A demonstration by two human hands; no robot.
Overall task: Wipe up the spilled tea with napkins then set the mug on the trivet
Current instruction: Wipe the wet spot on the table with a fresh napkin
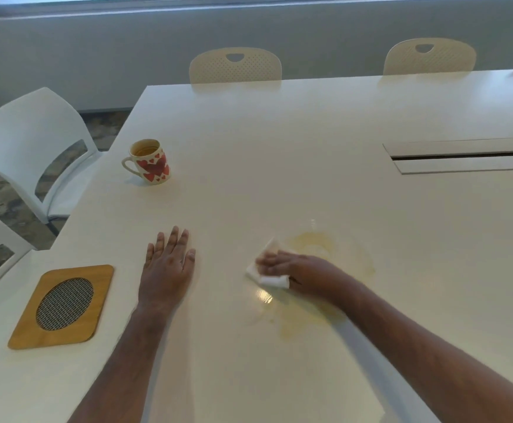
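Tea [319, 312] is lying in a wide pale puddle on the worktop [310, 154], the right hand [292, 267] pressing a napkin [272, 280] at its left edge. The left hand [166, 267] is resting flat, fingers straight. One small napkin is likely soaking through and smearing tea outward, while the heart-printed mug [150, 161] is standing well apart from the trivet [63, 305].

Illumination: bright, soft and even, with a pale, washed-out cast over the tabletop [310, 148]. Light enters from the window band [249, 1] along the top edge. Shadows: faint and diffuse, noted beside the mug [150, 161] and under the forearms. Glare: one small bright reflection on the wet spill [264, 296]. Sharpness: moderate overall; far chairs [235, 67] are soft and low in contrast. Distortion: wide-angle bending at the left margin, where near chairs [29, 141] curve and stretch.
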